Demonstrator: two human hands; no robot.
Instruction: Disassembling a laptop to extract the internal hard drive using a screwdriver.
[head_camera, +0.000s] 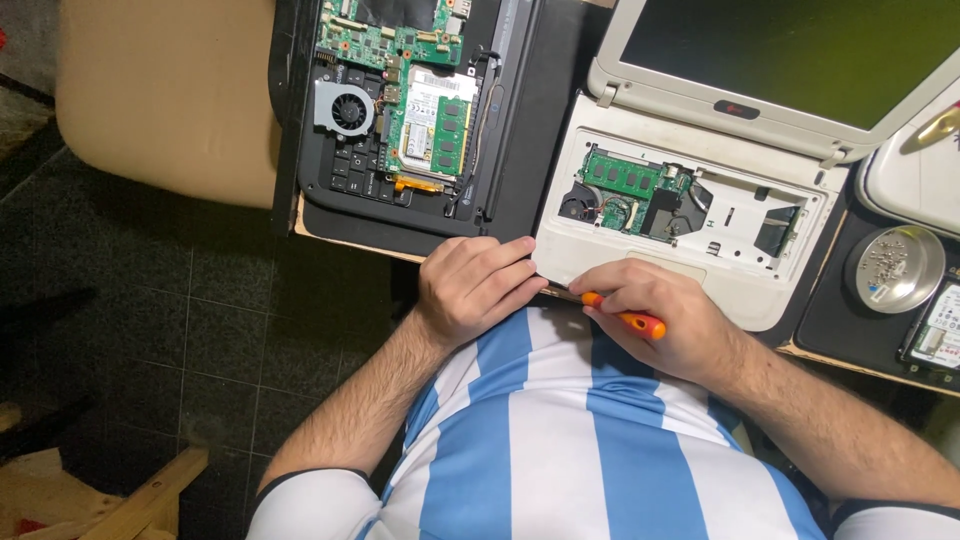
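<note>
A white laptop (690, 215) lies open on the desk with its keyboard removed, showing a green circuit board and a fan. My right hand (660, 320) rests at its front edge, shut on an orange-handled screwdriver (625, 317) that lies across my fingers. My left hand (478, 288) sits curled beside it, fingertips touching the laptop's front left corner, with nothing visible in it. The screwdriver's tip is hidden between my hands.
A black opened laptop (400, 110) with a bare board, fan and memory sticks lies at the back left. A small metal bowl (895, 268) of screws stands at the right, next to a hard drive (940, 330). A beige chair cushion (165, 95) is at the far left, above the dark tiled floor.
</note>
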